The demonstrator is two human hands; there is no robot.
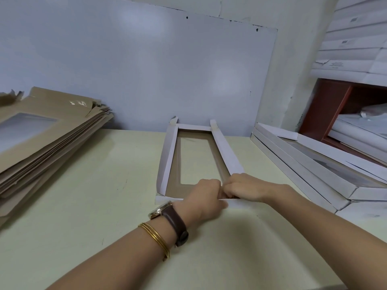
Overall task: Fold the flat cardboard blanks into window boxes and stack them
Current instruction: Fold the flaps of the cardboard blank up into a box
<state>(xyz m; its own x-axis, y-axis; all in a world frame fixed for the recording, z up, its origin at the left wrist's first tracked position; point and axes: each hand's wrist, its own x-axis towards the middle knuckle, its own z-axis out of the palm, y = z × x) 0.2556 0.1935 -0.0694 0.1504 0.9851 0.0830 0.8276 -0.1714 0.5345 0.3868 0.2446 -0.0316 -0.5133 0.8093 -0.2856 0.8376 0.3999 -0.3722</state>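
Note:
A half-folded window box (167, 155) lies on the pale table in the middle, brown inside, white outside, with a long clear window. Its two long side walls stand up. My left hand (204, 195) and my right hand (245, 187) meet at the box's near right corner, fingers curled and pinching the cardboard where the right wall joins the near end flap (243, 204). A pile of flat brown blanks (48, 135) with windows lies at the left. Folded white boxes (310, 170) are stacked at the right.
A pale blue-grey board (146, 70) leans on the wall just behind the box. At the right stand a red-brown shelf (330, 105) and white packages above it. The pale table (94, 206) runs towards me between the two piles.

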